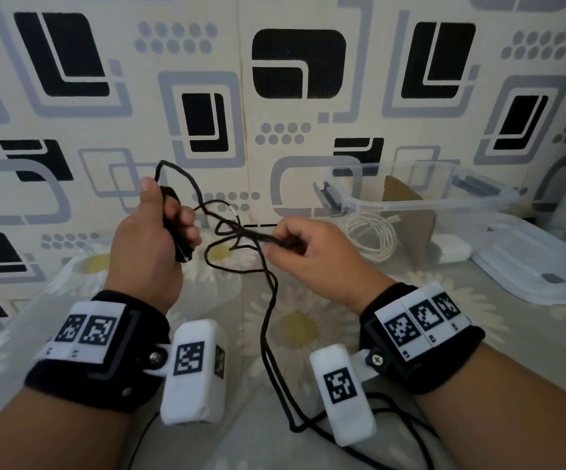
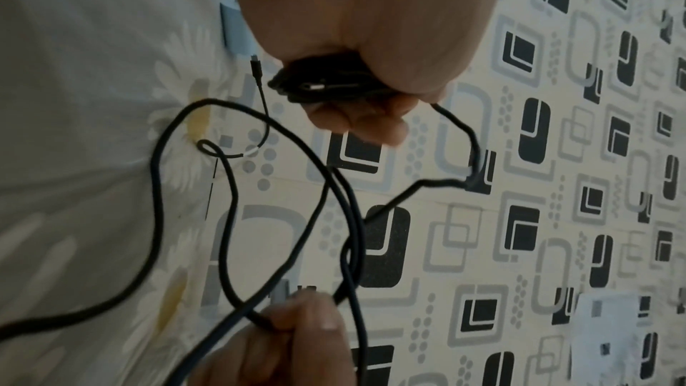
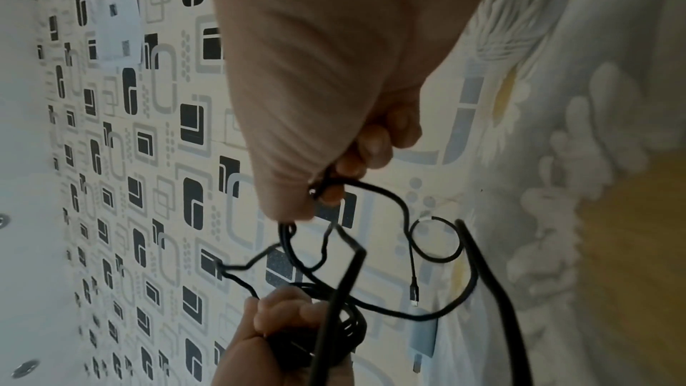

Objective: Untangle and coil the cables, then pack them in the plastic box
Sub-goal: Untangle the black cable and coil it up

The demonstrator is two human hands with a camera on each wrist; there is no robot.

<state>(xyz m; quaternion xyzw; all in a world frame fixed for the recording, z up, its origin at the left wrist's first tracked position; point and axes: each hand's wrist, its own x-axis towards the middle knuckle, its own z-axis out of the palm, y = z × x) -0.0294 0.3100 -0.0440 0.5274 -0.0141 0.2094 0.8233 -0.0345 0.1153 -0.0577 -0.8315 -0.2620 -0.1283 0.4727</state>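
The left hand [image 1: 152, 245] has a clenched grip on the coiled part of the black cable [image 1: 268, 300]. The right hand [image 1: 308, 256] pinches tangled strands just beside that grip.

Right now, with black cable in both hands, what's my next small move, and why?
Probably draw the right hand outward to ease the crossed loops apart: the left hand already holds a coiled bundle, while the black cable between the hands is knotted.
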